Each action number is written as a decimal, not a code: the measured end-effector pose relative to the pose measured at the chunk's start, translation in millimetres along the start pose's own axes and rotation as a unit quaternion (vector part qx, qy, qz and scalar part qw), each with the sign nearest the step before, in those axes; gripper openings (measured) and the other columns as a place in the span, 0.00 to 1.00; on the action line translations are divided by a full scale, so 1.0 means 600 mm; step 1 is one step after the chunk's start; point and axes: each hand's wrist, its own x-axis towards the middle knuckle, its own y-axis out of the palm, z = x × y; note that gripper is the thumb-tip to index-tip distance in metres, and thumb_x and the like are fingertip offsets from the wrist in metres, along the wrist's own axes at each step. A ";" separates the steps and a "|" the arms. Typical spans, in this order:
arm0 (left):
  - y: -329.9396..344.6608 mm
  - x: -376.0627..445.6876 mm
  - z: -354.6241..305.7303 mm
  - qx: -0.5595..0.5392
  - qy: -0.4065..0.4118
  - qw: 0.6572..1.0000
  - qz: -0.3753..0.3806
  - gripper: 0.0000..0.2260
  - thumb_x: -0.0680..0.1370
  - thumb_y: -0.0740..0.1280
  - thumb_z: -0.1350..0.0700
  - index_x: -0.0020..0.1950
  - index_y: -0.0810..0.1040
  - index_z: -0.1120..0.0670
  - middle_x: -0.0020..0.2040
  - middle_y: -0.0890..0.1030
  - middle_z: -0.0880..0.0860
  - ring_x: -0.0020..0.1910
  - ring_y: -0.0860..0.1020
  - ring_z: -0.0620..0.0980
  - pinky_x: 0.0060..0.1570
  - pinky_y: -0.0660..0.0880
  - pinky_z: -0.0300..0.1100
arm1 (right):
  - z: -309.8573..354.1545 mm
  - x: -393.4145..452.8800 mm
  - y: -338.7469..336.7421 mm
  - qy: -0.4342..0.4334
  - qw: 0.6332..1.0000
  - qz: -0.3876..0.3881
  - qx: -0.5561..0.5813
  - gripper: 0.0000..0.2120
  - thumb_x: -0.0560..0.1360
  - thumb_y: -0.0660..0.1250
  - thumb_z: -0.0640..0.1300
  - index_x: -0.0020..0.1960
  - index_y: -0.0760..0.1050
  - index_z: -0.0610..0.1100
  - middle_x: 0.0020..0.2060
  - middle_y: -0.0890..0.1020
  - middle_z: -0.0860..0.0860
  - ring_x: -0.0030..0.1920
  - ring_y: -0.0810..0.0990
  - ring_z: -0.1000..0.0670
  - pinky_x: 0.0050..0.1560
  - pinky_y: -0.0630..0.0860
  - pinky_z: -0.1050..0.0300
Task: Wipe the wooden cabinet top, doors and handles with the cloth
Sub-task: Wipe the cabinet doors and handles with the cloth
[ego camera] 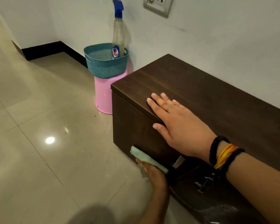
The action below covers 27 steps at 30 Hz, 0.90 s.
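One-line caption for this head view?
Left hand presses a green cloth against the wooden cabinet door while right hand rests flat on top.

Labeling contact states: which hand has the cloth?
The left hand, low against the cabinet front, presses the green cloth to the door. The right hand holds nothing; it lies flat on the cabinet top and wears wristbands.

A: Soft, even indoor light; a bright round glare spot sits on the glossy floor [50, 140], well to the left of the left hand [153, 173].

B: Shadows?

A: A faint one on the wall [216, 38] beside the spray bottle [118, 34], far beyond the right hand [176, 125]. A blurred grey shape smears the bottom edge. Straight lines bow toward the corners, and detail is slightly soft throughout.
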 end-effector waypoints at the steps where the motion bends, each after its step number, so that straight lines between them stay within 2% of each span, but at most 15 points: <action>1: 0.014 -0.037 -0.007 0.069 0.042 0.997 0.003 0.21 0.88 0.48 0.46 0.82 0.53 0.41 0.83 0.51 0.45 0.82 0.55 0.51 0.79 0.56 0.50 | -0.001 -0.001 -0.001 -0.002 1.000 0.003 0.000 0.32 0.84 0.54 0.54 0.82 0.41 0.53 0.82 0.43 0.54 0.80 0.40 0.53 0.81 0.47 0.51; 3: 0.035 -0.055 -0.057 0.182 0.174 0.967 -0.029 0.25 0.88 0.49 0.59 0.83 0.44 0.50 0.84 0.44 0.50 0.83 0.46 0.50 0.81 0.45 0.50 | 0.001 0.000 0.001 -0.006 1.000 0.008 0.006 0.32 0.84 0.54 0.53 0.82 0.42 0.52 0.82 0.44 0.54 0.81 0.41 0.53 0.80 0.47 0.51; 5: 0.052 -0.030 -0.117 0.206 0.254 0.944 -0.043 0.27 0.87 0.52 0.61 0.83 0.43 0.50 0.84 0.45 0.50 0.82 0.45 0.47 0.81 0.43 0.48 | -0.001 0.003 0.004 -0.007 1.000 -0.001 0.003 0.32 0.84 0.55 0.53 0.82 0.43 0.51 0.82 0.46 0.53 0.81 0.42 0.52 0.80 0.47 0.50; 7: 0.040 -0.027 -0.112 0.133 0.179 0.971 -0.092 0.25 0.87 0.51 0.48 0.83 0.46 0.46 0.84 0.50 0.48 0.82 0.50 0.45 0.81 0.48 0.52 | 0.002 0.002 0.004 -0.008 1.000 -0.001 -0.004 0.32 0.84 0.55 0.53 0.82 0.43 0.51 0.82 0.46 0.52 0.81 0.43 0.51 0.80 0.48 0.50; 8: 0.034 -0.047 -0.095 0.108 0.080 0.984 -0.114 0.28 0.84 0.48 0.38 0.82 0.47 0.45 0.83 0.52 0.47 0.80 0.53 0.44 0.80 0.51 0.53 | 0.003 0.001 0.004 -0.005 1.000 -0.005 -0.003 0.32 0.84 0.54 0.53 0.82 0.43 0.51 0.82 0.46 0.52 0.81 0.43 0.51 0.80 0.47 0.50; 9: 0.028 -0.091 -0.083 0.081 -0.011 0.992 -0.100 0.32 0.81 0.45 0.32 0.82 0.48 0.44 0.82 0.54 0.46 0.78 0.55 0.42 0.80 0.52 0.53 | 0.002 0.000 0.003 -0.002 1.000 -0.004 -0.002 0.32 0.84 0.54 0.53 0.82 0.43 0.51 0.82 0.45 0.53 0.81 0.42 0.52 0.80 0.47 0.51; 10: 0.030 -0.145 -0.066 0.091 -0.036 0.993 -0.068 0.31 0.81 0.44 0.31 0.81 0.45 0.42 0.81 0.51 0.45 0.78 0.53 0.41 0.80 0.51 0.51 | 0.001 -0.002 0.002 -0.003 1.000 0.000 -0.001 0.32 0.84 0.54 0.53 0.82 0.42 0.52 0.82 0.45 0.53 0.81 0.42 0.52 0.80 0.46 0.51; 13: 0.045 -0.211 -0.058 0.180 0.139 0.974 -0.005 0.24 0.85 0.43 0.49 0.80 0.39 0.38 0.83 0.42 0.46 0.81 0.42 0.41 0.81 0.44 0.49 | -0.001 0.000 0.001 -0.006 1.000 0.001 0.004 0.33 0.84 0.55 0.54 0.82 0.42 0.53 0.82 0.45 0.54 0.81 0.42 0.53 0.80 0.46 0.52; 14: 0.053 -0.173 -0.079 0.193 0.182 0.964 -0.012 0.24 0.85 0.44 0.48 0.80 0.40 0.40 0.83 0.43 0.46 0.82 0.43 0.44 0.81 0.43 0.47 | -0.002 0.001 0.002 -0.008 1.000 -0.001 0.004 0.33 0.83 0.56 0.53 0.82 0.42 0.53 0.82 0.45 0.54 0.81 0.43 0.53 0.80 0.46 0.52; 17: 0.040 -0.065 -0.108 0.139 0.116 0.981 -0.070 0.29 0.81 0.42 0.33 0.81 0.46 0.41 0.82 0.49 0.42 0.82 0.49 0.46 0.80 0.47 0.48 | -0.002 0.004 0.006 -0.009 1.000 -0.003 0.003 0.34 0.83 0.58 0.53 0.82 0.43 0.52 0.82 0.46 0.53 0.81 0.44 0.52 0.80 0.48 0.50; 21: 0.027 -0.117 -0.069 0.037 -0.035 0.992 -0.115 0.20 0.86 0.45 0.43 0.79 0.52 0.40 0.79 0.58 0.42 0.80 0.57 0.47 0.75 0.55 0.41 | -0.002 0.003 0.006 -0.006 1.000 -0.001 0.001 0.34 0.83 0.57 0.53 0.82 0.43 0.52 0.82 0.46 0.53 0.81 0.44 0.52 0.81 0.48 0.49; 23: 0.067 -0.181 -0.071 0.044 -0.007 0.994 -0.095 0.21 0.84 0.46 0.39 0.77 0.50 0.41 0.78 0.56 0.41 0.80 0.54 0.42 0.75 0.52 0.37 | 0.000 0.003 0.003 -0.007 1.000 0.001 0.001 0.34 0.83 0.57 0.54 0.82 0.43 0.52 0.82 0.46 0.53 0.81 0.44 0.52 0.81 0.49 0.49; 24: 0.079 -0.196 -0.073 0.089 0.069 0.989 -0.092 0.23 0.85 0.47 0.41 0.78 0.48 0.45 0.79 0.53 0.44 0.80 0.52 0.40 0.77 0.50 0.36 | -0.001 0.003 0.004 -0.007 1.000 0.002 0.001 0.34 0.83 0.57 0.53 0.82 0.43 0.52 0.82 0.46 0.53 0.81 0.44 0.52 0.81 0.48 0.49; 26: 0.082 -0.167 -0.068 0.172 0.174 0.966 -0.079 0.23 0.86 0.48 0.54 0.80 0.46 0.53 0.81 0.50 0.51 0.81 0.48 0.39 0.79 0.46 0.40 | -0.002 0.005 0.003 -0.007 1.000 0.002 0.000 0.33 0.83 0.56 0.53 0.82 0.42 0.52 0.82 0.46 0.53 0.81 0.43 0.52 0.80 0.47 0.50; 27: 0.070 -0.140 -0.057 0.175 0.169 0.968 -0.067 0.23 0.86 0.48 0.55 0.81 0.46 0.52 0.82 0.50 0.51 0.81 0.49 0.40 0.80 0.47 0.42 | -0.001 0.004 0.003 -0.006 1.000 0.004 -0.002 0.33 0.83 0.56 0.53 0.82 0.42 0.52 0.82 0.46 0.53 0.81 0.43 0.52 0.80 0.47 0.50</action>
